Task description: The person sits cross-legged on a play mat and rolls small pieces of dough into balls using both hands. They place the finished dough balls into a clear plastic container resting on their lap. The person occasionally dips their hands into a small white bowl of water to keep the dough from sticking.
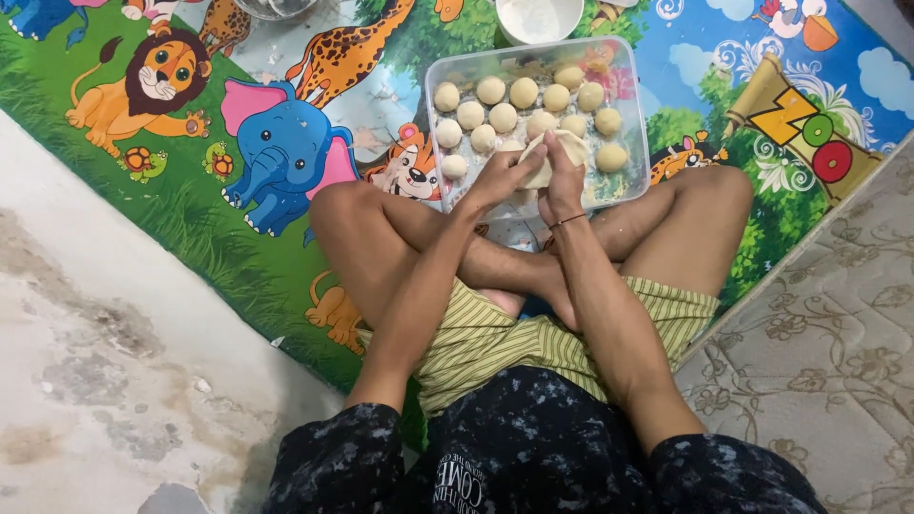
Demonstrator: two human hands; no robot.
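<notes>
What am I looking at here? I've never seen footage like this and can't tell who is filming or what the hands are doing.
There is one picture, taken by a camera worn on a person's head, looking down at their own arms and crossed legs. They sit on a colourful animal mat on the floor. In front of them is a clear tray holding rows of small dough balls. Both bare hands, the left hand and the right hand, are raised over the tray and together hold a flattened dough piece, pinched in the fingers. A white bowl stands beyond the tray.
</notes>
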